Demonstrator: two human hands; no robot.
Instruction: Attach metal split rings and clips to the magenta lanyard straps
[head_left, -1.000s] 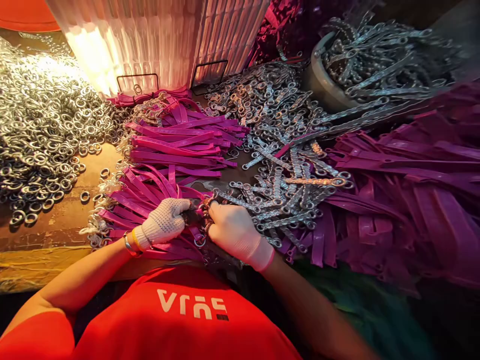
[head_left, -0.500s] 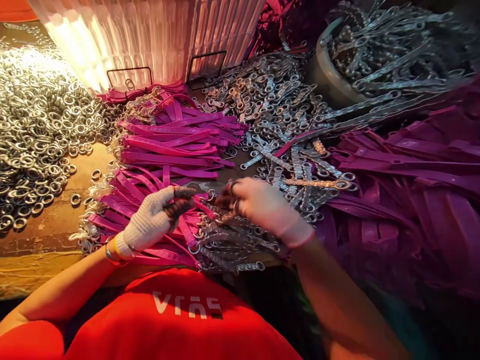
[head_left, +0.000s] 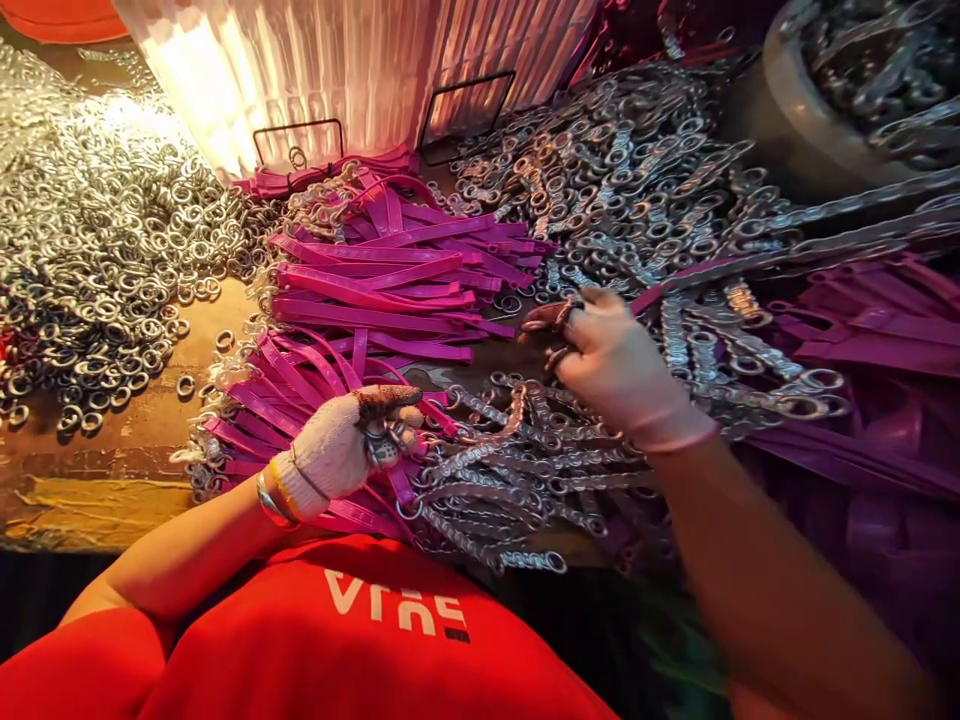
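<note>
My left hand (head_left: 334, 450), in a white glove with dark, stained fingertips, is closed round a few small metal rings (head_left: 381, 447). It is above magenta straps (head_left: 292, 375) that have metal rings at their outer ends. My right hand (head_left: 619, 365), gloved too, hovers over the gap between the straps and the metal chain strips. Its stained fingers are bent and apart, with dark bands round them and nothing visible between them. Below it, twisted metal chain strips (head_left: 517, 470) with ring ends lie spread, some joined to magenta straps near my left hand.
Loose metal rings (head_left: 112, 250) are heaped at the left. A ribbed, lit panel (head_left: 315, 80) stands at the back. More chain strips (head_left: 637, 170) are piled behind my right hand, beside a grey bucket (head_left: 810, 130) of chains. Wide purple straps (head_left: 885, 430) lie at the right.
My right hand has moved away from my left, toward the upper right, leaving the chain strips it was handling. My left hand has turned, showing rings in its fingers. The view has shifted left.
</note>
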